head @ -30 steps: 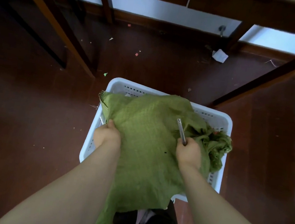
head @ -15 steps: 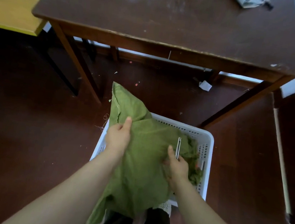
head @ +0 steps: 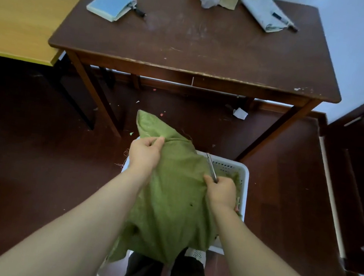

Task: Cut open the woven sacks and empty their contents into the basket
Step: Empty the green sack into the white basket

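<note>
A green woven sack [head: 172,197] hangs limp over a white perforated plastic basket [head: 244,177] on the floor, covering most of it. My left hand [head: 145,153] grips a bunched fold near the sack's upper left corner. My right hand [head: 221,192] clutches the sack's right edge together with a pair of metal scissors [head: 211,167], whose blades point up and away. Green material shows inside the basket at the right; what else the basket holds is hidden by the sack.
A dark brown wooden table [head: 198,46] stands just behind the basket, with a blue notebook [head: 110,5], a folded cloth with a pen [head: 267,13] and bags on it. A yellow table [head: 23,10] is at the left, dark furniture [head: 362,177] at the right. Paper scraps dot the floor.
The sack has been lifted higher off the basket, its left corner now pointing upward. My view has tilted up, bringing the whole tabletop into sight.
</note>
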The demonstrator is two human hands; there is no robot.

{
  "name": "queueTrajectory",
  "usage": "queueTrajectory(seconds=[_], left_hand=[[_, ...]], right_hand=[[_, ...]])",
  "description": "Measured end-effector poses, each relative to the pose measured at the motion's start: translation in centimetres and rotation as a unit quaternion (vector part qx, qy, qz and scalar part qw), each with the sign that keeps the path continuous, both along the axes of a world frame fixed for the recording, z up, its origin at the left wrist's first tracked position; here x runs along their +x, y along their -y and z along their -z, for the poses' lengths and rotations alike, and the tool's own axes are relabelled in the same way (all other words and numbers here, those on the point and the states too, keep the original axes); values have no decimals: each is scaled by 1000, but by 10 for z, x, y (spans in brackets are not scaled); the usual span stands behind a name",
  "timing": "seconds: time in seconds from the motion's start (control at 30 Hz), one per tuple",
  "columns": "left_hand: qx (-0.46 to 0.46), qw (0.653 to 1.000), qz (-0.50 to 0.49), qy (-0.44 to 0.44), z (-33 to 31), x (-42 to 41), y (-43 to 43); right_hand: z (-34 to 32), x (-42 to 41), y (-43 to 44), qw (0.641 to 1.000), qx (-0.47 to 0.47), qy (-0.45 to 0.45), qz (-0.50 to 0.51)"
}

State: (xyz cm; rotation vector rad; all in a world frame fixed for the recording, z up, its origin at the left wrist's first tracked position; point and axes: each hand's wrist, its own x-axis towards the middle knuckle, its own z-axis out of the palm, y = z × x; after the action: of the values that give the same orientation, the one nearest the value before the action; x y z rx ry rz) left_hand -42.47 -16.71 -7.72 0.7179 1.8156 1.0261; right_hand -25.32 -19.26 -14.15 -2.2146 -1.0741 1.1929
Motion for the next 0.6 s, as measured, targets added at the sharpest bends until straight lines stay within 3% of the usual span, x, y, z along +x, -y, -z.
queueTrajectory(seconds=[0.33,0.6], left_hand=[[0,998,-53,30,-19,-14,-10],[-74,995,-51,-51,3,-37,-9]], right_hand=[[-17,-15,-12,994,107,-9,32],[-9,-26,-8,994,91,-45,28]])
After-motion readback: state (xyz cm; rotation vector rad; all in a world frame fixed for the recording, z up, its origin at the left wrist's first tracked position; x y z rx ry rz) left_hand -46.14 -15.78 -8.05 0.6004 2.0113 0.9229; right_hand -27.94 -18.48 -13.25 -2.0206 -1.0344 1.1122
